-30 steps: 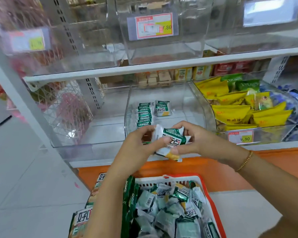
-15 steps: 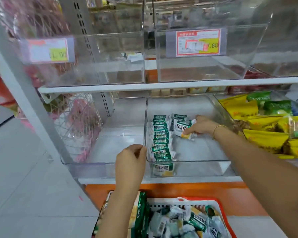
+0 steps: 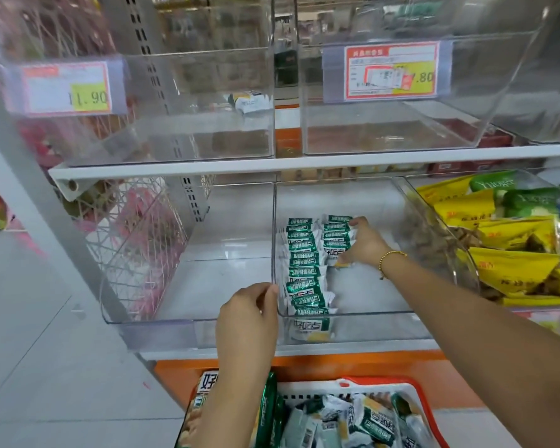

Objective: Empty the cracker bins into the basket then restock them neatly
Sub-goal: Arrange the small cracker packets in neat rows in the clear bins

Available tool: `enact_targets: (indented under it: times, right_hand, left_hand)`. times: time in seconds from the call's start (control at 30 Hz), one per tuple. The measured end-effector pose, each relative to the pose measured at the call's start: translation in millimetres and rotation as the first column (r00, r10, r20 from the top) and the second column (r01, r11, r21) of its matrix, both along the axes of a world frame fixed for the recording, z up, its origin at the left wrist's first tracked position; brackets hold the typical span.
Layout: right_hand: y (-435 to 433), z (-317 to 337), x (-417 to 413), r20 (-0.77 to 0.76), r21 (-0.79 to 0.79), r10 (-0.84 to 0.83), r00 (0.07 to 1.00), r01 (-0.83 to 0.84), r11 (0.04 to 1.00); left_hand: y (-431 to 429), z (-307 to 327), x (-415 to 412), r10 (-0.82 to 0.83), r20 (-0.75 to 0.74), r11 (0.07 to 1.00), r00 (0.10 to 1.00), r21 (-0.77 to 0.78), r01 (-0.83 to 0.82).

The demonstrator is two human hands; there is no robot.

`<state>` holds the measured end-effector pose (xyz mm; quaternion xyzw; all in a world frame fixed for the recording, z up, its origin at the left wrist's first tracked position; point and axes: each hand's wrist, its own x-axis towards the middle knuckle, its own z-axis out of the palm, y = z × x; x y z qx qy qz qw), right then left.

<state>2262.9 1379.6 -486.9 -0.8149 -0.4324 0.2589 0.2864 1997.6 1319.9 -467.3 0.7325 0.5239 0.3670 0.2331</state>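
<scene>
Restocking begun: right hand [image 3: 366, 245] pinches cracker packets [image 3: 335, 236] at twelve o'clock in the bin [image 3: 369, 328]; left hand [image 3: 248, 318] grips its nine-o'clock wall; basket [image 3: 379, 381] full.

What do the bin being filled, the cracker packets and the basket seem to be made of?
The bin looks like clear rigid plastic, probably acrylic: glossy, see-through walls. The cracker packets: thin glossy printed film, crinkled sealed ends. The basket: moulded plastic, white slotted wall, red rim.

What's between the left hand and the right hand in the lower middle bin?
The long row of green cracker packets, just inside the bin's clear left wall; seen in the head view.
</scene>
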Motion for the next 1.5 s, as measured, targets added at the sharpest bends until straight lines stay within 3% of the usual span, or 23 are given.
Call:
enact_targets:
  times: [0.13,0.2,0.3,0.4,0.57,0.67,0.73,0.9,0.97,1.1,1.2,1.27,1.33,1.43,1.5]
  right_hand:
    - [-8,13,-6,0.048,-0.009,0.042,0.998,-0.042,0.999]
    - [-18,28,-10,0.166,-0.002,0.072,0.984,-0.072,0.997]
    - [-49,60,-18,0.446,0.057,0.209,0.87,-0.261,0.964]
    - [-101,83,-38,0.54,0.039,0.369,0.756,-0.46,0.887]
    - [-158,59,-53,0.45,-0.247,0.637,0.626,-0.598,0.763]
    - [-176,31,-55,0.527,-0.168,0.578,0.623,-0.59,0.79]
    - [-187,15,-58,0.492,-0.167,0.603,0.628,-0.611,0.773]
    - [-210,-52,-58,0.303,-0.541,0.795,0.526,-0.592,0.598]
    - [-211,-79,-53,0.277,-0.619,0.791,0.545,-0.528,0.581]
    - [-206,-112,-45,0.217,-0.569,0.697,0.684,-0.491,0.659]
    - [-202,-120,-40,0.25,-0.538,0.685,0.684,-0.49,0.686]
    - [-198,-125,-38,0.244,-0.542,0.69,0.682,-0.494,0.68]
    - [-194,-131,-36,0.2,-0.571,0.688,0.697,-0.488,0.66]
    - [-187,-134,-37,0.148,-0.598,0.681,0.717,-0.484,0.639]
    - [-182,-138,-41,0.109,-0.61,0.67,0.734,-0.483,0.628]
  left_hand:
    - [-1,4,0,-0.006,-0.019,1.0,1.0,-0.007,0.006]
    - [-4,6,-1,0.013,-0.014,1.0,1.0,-0.007,-0.013]
    - [-20,7,-2,0.083,0.062,0.996,0.995,0.03,-0.085]
    - [-47,7,0,0.087,0.114,0.996,0.99,0.005,-0.088]
    - [-89,-34,19,-0.111,-0.057,0.957,0.992,-0.275,0.091]
    - [-116,-75,31,-0.255,-0.174,0.864,0.951,-0.482,0.143]
    - [-133,-104,36,-0.32,-0.252,0.807,0.913,-0.577,0.123]
    - [-163,-164,42,-0.317,-0.322,0.714,0.892,-0.701,0.001]
    - [-169,-177,46,-0.316,-0.357,0.719,0.879,-0.695,-0.024]
    - [-164,-189,51,-0.298,-0.429,0.733,0.853,-0.675,-0.083]
    - [-157,-190,52,-0.306,-0.454,0.723,0.837,-0.683,-0.106]
    - [-155,-186,49,-0.278,-0.414,0.718,0.867,-0.689,-0.098]
    - [-154,-176,45,-0.196,-0.275,0.696,0.941,-0.715,-0.064]
    - [-146,-149,33,-0.018,0.05,0.591,0.999,-0.805,0.051]
    - [-139,-128,24,0.213,0.367,0.444,0.906,-0.862,0.245]
